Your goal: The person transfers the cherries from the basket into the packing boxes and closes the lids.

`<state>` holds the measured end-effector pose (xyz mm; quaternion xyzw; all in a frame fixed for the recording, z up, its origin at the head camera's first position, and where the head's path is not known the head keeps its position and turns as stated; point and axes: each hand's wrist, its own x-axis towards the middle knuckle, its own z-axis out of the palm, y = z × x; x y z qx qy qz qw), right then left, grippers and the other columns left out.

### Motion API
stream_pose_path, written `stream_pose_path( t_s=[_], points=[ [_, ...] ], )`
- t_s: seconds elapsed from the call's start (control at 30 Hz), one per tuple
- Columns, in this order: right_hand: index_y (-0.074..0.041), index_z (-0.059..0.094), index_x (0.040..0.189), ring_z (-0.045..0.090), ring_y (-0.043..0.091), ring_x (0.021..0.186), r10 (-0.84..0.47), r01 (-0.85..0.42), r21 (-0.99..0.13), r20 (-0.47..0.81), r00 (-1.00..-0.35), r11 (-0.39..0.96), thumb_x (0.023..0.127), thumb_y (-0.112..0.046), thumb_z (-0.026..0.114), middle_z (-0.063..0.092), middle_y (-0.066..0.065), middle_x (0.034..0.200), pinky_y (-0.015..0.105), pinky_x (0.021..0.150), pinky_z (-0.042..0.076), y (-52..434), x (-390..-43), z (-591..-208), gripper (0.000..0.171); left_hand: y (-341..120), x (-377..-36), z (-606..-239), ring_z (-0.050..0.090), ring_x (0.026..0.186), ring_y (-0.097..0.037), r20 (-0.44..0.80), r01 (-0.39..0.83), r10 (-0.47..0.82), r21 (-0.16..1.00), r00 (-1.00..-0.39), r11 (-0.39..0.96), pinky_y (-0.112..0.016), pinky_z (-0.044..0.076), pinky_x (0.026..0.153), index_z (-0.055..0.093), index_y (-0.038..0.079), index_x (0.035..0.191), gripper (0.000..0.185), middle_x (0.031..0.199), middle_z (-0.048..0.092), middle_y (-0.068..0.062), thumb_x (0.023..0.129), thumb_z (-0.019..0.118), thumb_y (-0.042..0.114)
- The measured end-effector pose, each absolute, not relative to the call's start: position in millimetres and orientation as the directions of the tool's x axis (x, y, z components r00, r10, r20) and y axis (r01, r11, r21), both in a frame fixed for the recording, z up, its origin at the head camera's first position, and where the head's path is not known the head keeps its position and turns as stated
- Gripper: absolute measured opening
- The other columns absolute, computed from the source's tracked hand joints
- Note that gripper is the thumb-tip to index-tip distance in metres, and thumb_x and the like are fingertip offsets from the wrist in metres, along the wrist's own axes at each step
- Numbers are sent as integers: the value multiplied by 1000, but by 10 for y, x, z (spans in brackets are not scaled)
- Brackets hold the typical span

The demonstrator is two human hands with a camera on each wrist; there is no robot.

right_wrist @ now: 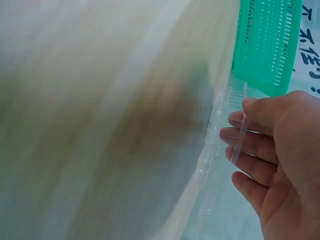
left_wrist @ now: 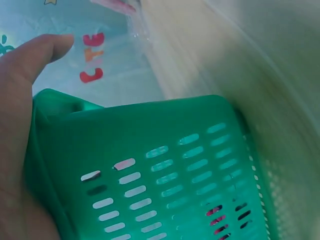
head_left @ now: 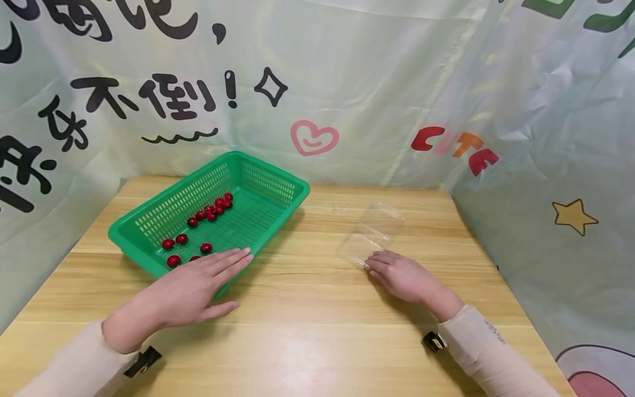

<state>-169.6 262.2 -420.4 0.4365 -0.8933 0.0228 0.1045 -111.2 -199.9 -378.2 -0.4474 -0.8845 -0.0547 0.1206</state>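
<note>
Counter (head_left: 307,325): we see a basket and a box on it.
Basket (head_left: 278,182): green, left of the box, cherries (head_left: 210,212) inside.
Box (head_left: 369,234): clear plastic.
Left hand (head_left: 190,289): fingers straight, flat on the basket's near rim.
Right hand (head_left: 404,275): fingers relaxed, tips touching the box's near edge.

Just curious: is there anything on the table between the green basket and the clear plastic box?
No. In the head view, only bare wooden table lies between the basket and the box.
</note>
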Motion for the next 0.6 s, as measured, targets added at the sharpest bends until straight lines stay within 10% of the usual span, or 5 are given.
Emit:
stream_pose_path(
  t_s=[0.43,0.6],
  points=[
    [-1,65,124,65,35,105,-680,-703,10,262,-685,712,95,-21,63,69,15,114,50,96,48,2738,-1787,-4231,35,-1991,-1031,-3715,37,139,-24,252,806,785,-27,-566,591,-42,44,103,37,12,152,81,156,35,-2,87,69,49],
    [-6,71,113,68,30,95,-669,-693,24,289,-685,720,91,-15,68,71,10,104,46,82,55,2782,-1820,-4213,24,-2245,-926,-3749,43,136,-22,326,798,755,-4,-569,603,-23,23,114,41,18,150,77,152,42,3,87,67,52]
  ],
)
